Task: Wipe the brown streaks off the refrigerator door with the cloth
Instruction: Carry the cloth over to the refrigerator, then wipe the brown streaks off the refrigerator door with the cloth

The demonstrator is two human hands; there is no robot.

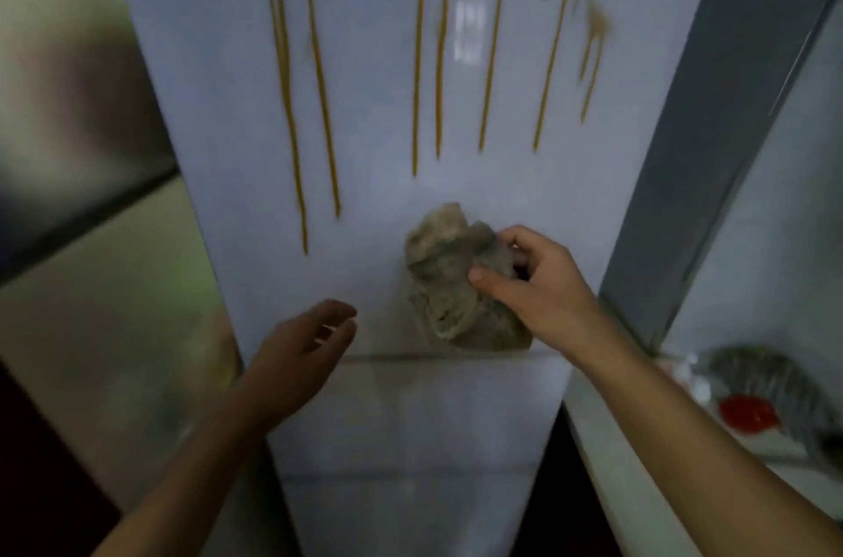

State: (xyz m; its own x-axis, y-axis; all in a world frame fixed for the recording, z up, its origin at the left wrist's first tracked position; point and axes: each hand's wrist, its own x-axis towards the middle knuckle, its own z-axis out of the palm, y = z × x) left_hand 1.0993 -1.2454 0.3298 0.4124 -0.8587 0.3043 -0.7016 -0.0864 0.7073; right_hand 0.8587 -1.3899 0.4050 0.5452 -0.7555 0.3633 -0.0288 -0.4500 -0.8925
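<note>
Brown streaks (422,54) run vertically above my right hand (538,287), which grips the bunched cloth (451,283) against the refrigerator door (219,77); left hand (305,346) relaxed, holding nothing.

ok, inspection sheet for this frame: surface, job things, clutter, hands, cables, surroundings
Surface: refrigerator door, pale and glossy.
Job's things: brown streaks run down the upper door; the crumpled cloth sits below them.
Clutter: red item on the counter at right, too blurred to name.
Hands: right hand grips the cloth; left hand is open and holds nothing.
Cables: nothing seen.
Surroundings: grey panel right of the door.
</note>
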